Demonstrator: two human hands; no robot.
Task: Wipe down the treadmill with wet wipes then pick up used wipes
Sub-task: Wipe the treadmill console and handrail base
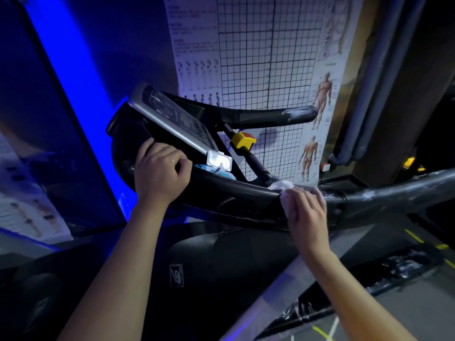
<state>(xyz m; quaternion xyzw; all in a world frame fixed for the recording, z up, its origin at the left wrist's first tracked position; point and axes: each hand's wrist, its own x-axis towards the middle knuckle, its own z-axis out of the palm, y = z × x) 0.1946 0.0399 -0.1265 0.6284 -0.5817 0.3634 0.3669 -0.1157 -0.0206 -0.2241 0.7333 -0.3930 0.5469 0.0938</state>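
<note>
- The wiping step was in hand: the right hand point(306, 212) lay with its fingers fairly straight, pressing a white wet wipe point(280, 189) onto the treadmill point(221, 200) where the near handrail point(394, 193) joined the front bar.
- The wipe sat bunched under the fingertips, at about 4 o'clock from the wipe pack point(219, 164), which rested below the console point(177, 119) with its lid raised.
- The left hand point(161, 173), at 9 o'clock from the pack and well apart from the right, had its fingers curled over the console's near rim, apparently bracing.
- Pale streaks showed on the near handrail toward 3 o'clock and on the tip of the far handrail point(299, 113) at 1 o'clock from the pack. I judged those stretches already wiped and the job roughly midway.
- The next move probably called for sliding the wipe along the bar under steady pressure, toward 9 o'clock, while keeping clear of the yellow stop button point(242, 140) at 11 o'clock from the right hand.
- Gathering the used wipes was not yet due.
</note>
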